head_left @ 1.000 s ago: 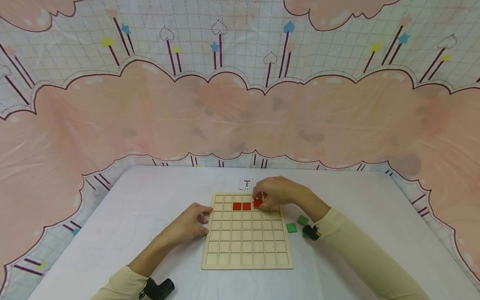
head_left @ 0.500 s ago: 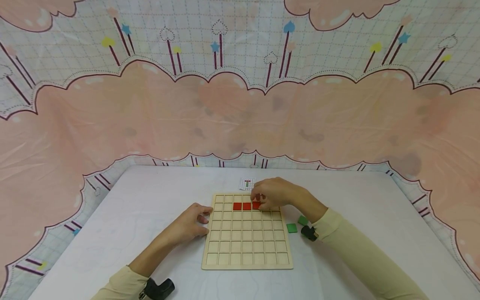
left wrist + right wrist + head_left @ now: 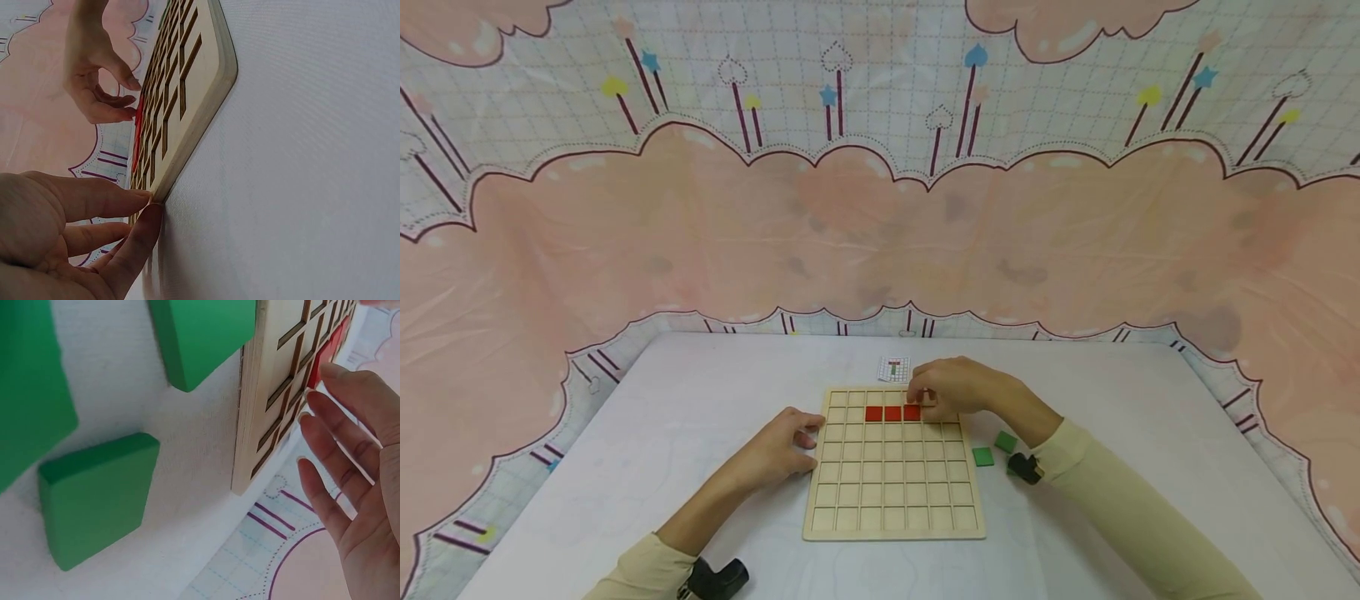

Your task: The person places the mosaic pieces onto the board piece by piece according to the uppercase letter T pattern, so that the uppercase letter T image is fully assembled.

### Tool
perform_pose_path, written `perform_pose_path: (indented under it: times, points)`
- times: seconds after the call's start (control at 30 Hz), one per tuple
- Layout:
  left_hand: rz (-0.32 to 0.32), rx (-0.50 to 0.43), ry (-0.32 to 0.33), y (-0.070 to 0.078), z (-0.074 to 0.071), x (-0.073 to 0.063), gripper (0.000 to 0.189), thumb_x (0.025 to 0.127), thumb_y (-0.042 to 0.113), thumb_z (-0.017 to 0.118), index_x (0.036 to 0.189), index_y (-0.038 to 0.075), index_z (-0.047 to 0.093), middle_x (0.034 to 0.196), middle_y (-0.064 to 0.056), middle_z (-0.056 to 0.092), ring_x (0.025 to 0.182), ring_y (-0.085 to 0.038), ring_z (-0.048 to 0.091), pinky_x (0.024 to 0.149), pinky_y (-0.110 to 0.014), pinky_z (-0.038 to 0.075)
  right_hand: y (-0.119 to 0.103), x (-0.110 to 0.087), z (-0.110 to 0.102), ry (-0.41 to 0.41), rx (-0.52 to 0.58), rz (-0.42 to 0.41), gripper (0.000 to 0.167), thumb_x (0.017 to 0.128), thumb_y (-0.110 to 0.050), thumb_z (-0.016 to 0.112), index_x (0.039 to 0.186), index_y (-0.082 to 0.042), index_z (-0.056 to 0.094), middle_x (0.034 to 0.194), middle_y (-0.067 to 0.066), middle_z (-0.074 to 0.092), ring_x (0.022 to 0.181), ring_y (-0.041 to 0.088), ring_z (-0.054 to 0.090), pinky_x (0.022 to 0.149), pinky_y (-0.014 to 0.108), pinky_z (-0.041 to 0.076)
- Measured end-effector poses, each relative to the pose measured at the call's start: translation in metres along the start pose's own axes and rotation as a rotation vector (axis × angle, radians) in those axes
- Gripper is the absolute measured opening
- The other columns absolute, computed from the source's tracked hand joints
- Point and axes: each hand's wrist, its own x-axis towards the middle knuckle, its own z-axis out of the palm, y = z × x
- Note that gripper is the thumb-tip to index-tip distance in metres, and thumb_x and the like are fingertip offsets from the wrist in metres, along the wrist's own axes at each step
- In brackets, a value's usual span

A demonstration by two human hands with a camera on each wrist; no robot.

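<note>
A light wooden grid board [image 3: 895,494] lies flat on the white table. Three red square tiles, the middle one [image 3: 892,413] among them, sit side by side in its second row from the far edge. My left hand [image 3: 781,446] rests its fingertips against the board's left edge. Over the far right part of the board is my right hand [image 3: 958,387], its fingertips close beside the rightmost red tile [image 3: 912,412]. In the right wrist view its fingers [image 3: 337,437] are spread loosely, near the red tile [image 3: 322,359], and grip nothing.
Several green tiles lie right of the board, one green tile [image 3: 982,457] nearest it; the right wrist's black camera [image 3: 1025,468] partly covers another. A small printed grid card [image 3: 894,369] lies beyond the far edge. A patterned cloth [image 3: 880,233] hangs behind.
The third red tile has gone from my right fingers, tilted, to flat in its cell. My right hand has let go and shifted slightly right. The left hand has stayed put.
</note>
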Motion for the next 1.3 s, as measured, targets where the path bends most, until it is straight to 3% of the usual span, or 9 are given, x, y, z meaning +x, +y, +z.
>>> perform_pose_path:
  times: [0.53,0.87,1.3]
  points:
    - [-0.006,0.015,0.006,-0.001,0.002,0.0,0.065,0.076,-0.014,0.075,0.137,-0.006,0.057,0.117,-0.011,0.055,0.098,-0.02,0.056,0.068,-0.028,0.051,0.001,-0.013,-0.003,-0.009,0.077,0.008,0.016,0.094,-0.024,0.072,0.11,-0.021,0.075,0.101,-0.01,0.066,0.088,0.01,0.059,0.081,0.031,0.048]
    - [-0.014,0.031,0.009,0.0,0.001,0.001,0.063,0.077,-0.014,0.074,0.137,-0.005,0.057,0.116,-0.011,0.055,0.099,-0.02,0.056,0.069,-0.028,0.05,0.012,-0.036,-0.004,0.035,0.108,0.029,0.015,0.092,-0.02,0.073,0.107,-0.021,0.076,0.097,-0.011,0.066,0.09,0.012,0.061,0.081,0.03,0.049]
    - [-0.019,0.026,0.005,-0.001,0.001,0.002,0.065,0.076,-0.014,0.075,0.138,-0.005,0.057,0.114,-0.009,0.055,0.098,-0.02,0.055,0.068,-0.029,0.05,0.023,-0.071,-0.003,0.033,0.113,0.076,0.02,0.091,-0.014,0.072,0.11,-0.02,0.076,0.1,-0.014,0.066,0.094,0.01,0.061,0.082,0.031,0.05]
